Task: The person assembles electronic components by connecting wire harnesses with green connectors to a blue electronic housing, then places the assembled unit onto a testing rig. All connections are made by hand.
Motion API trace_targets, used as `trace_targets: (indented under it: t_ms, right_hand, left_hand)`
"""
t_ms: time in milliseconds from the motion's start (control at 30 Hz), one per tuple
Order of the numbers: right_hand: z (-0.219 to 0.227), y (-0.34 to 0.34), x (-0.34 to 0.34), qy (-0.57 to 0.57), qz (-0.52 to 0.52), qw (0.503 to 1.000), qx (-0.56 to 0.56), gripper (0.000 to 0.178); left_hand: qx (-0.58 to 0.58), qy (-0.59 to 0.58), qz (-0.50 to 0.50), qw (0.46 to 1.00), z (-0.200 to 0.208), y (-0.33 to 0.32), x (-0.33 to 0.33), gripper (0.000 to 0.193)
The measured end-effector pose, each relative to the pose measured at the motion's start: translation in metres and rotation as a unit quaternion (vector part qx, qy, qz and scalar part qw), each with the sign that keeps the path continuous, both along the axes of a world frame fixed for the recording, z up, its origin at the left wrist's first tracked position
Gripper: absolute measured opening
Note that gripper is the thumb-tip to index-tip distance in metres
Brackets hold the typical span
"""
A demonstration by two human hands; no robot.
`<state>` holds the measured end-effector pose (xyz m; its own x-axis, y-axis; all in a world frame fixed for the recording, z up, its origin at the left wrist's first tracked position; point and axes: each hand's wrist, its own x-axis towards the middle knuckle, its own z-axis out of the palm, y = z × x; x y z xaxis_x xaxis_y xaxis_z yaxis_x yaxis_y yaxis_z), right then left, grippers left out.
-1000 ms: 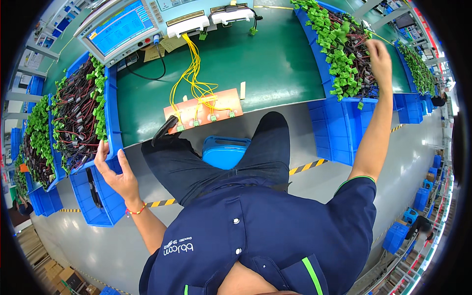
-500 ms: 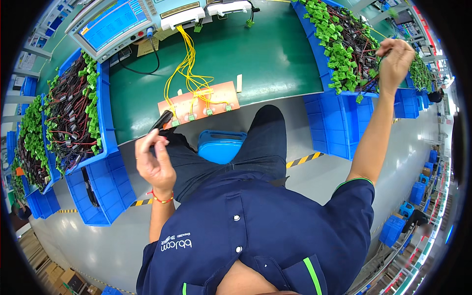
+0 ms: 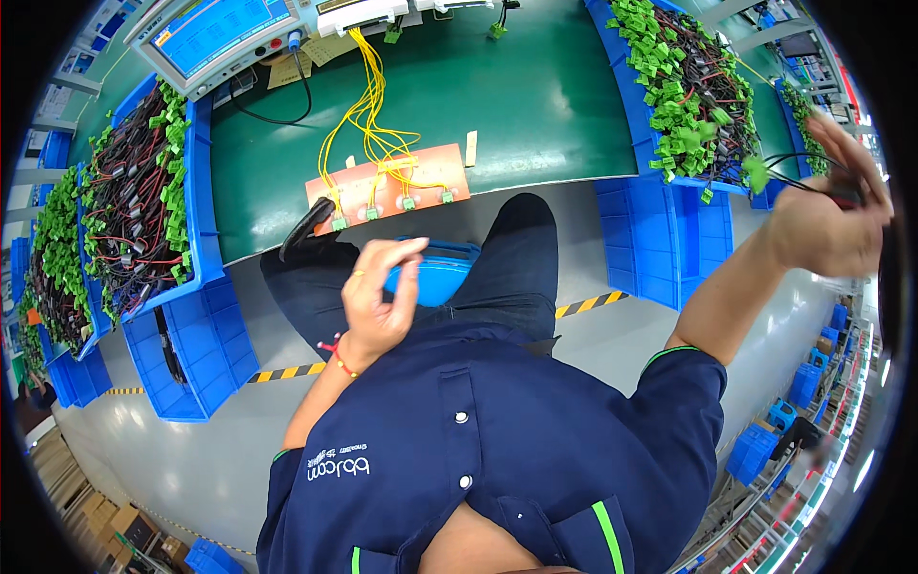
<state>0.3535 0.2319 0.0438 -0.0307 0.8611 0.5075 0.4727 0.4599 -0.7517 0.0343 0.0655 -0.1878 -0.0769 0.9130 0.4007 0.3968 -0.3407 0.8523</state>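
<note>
My right hand (image 3: pixel 832 210) is raised at the far right, its fingers closed around a black wire lead (image 3: pixel 789 158). A green connector (image 3: pixel 755 175) on that lead swings out toward the right-hand bin, slightly blurred. My left hand (image 3: pixel 382 297) hovers above my lap with bent fingers, thumb and forefinger apart and nothing between them. Beyond it, at the table edge, lies a pinkish-orange board (image 3: pixel 387 187) with several green sockets, fed by yellow wires (image 3: pixel 368 105). A black elongated piece (image 3: pixel 306 228) rests at the board's left corner, overhanging the edge.
Blue bins of green-ended wire leads flank me: one on the left (image 3: pixel 199 206), another on the right (image 3: pixel 636 115). A meter with a screen (image 3: pixel 220 43) stands at the back left of the green tabletop (image 3: pixel 535 105). Below sits a blue stool (image 3: pixel 435 287).
My left hand has left the black piece and moved right over my lap. My right hand has drawn a wire lead away from the right bin, outward and nearer to me.
</note>
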Motion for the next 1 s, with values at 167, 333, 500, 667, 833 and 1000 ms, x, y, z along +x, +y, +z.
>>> trace_targets:
  t_ms: [167, 333, 500, 667, 833, 1000]
  right_hand:
    - [-0.083, -0.030, -0.064, 0.082, 0.105, 0.986, 0.097, 0.026]
    - [-0.175, -0.081, -0.120, 0.228, 0.225, 0.939, -0.128, 0.013]
    - [-0.221, -0.122, -0.143, 0.362, 0.237, 0.869, -0.240, 0.011]
    - [-0.223, -0.128, -0.147, 0.366, 0.319, 0.829, -0.276, 0.014]
    - [-0.221, -0.115, -0.137, 0.404, 0.356, 0.785, -0.308, 0.014]
    - [-0.210, -0.109, -0.118, 0.400, 0.253, 0.853, -0.219, 0.013]
  left_hand:
    - [-0.090, -0.122, -0.164, 0.975, 0.008, 0.022, 0.035, 0.045]
    - [-0.187, -0.173, -0.244, 0.936, 0.001, 0.023, 0.039, 0.047]
    - [-0.235, -0.236, -0.269, 0.904, -0.028, 0.015, 0.035, 0.033]
    - [-0.319, -0.183, -0.297, 0.881, -0.032, 0.003, 0.028, 0.048]
    - [-0.336, -0.368, -0.305, 0.812, -0.030, 0.011, 0.029, 0.044]
    - [-0.302, -0.370, -0.324, 0.816, -0.033, 0.032, 0.052, 0.038]
